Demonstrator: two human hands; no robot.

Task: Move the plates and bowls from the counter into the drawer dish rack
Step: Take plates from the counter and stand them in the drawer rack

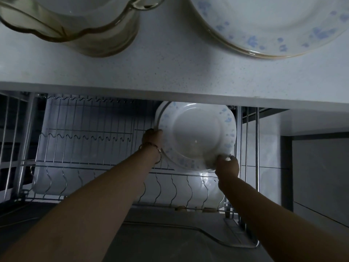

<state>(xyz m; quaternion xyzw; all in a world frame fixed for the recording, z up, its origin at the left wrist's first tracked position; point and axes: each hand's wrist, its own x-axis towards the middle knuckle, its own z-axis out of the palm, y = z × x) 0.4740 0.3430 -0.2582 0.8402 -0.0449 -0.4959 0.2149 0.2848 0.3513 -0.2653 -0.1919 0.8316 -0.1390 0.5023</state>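
Plate point(196, 137) w/ blue flowers stands nearly upright at the right rear of the rack point(90, 166). Left hand point(154, 138) grips its left rim; right hand point(227, 166) grips the lower-right rim. Above the rack (on the counter point(170, 69)): amber glass bowl point(75, 25), second plate point(273, 25).

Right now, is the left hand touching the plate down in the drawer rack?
Touching. The head view shows the left hand gripping the plate at its left rim.

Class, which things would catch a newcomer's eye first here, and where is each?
The left hand and right hand grip a white blue-flowered round plate at the right of the steel wire drawer rack. On the pale counter above: an amber wavy-rimmed glass bowl, left; a second blue-flowered plate, right.
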